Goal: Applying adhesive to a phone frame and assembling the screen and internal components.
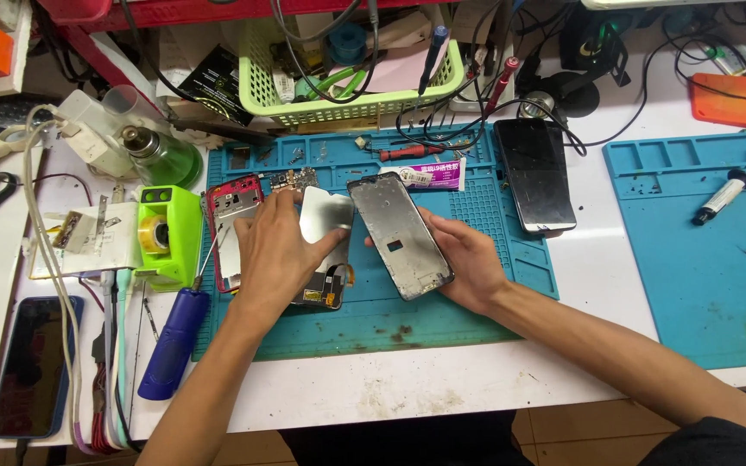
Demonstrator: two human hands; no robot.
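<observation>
Phone frame (400, 233), dark and rectangular, sits tilted at the centre of the frame, its lower end clasped in the grip of the right hand (468, 259) just above the teal mat (373, 324). Left of it the left hand (278, 250) lies palm down, fingers closed on a white backing sheet (325, 220) that overlaps a dark display part (325, 292) on the mat. Lower left on the white table (390, 388) lie a blue screwdriver handle (174, 341) and a dark phone (34, 367). Further up sit a red phone shell (233, 226), a lime green tape dispenser (168, 233) and a white glue tube (429, 175). A black phone (535, 175) rests right of the mat; a green basket (351, 78) stands at the top
</observation>
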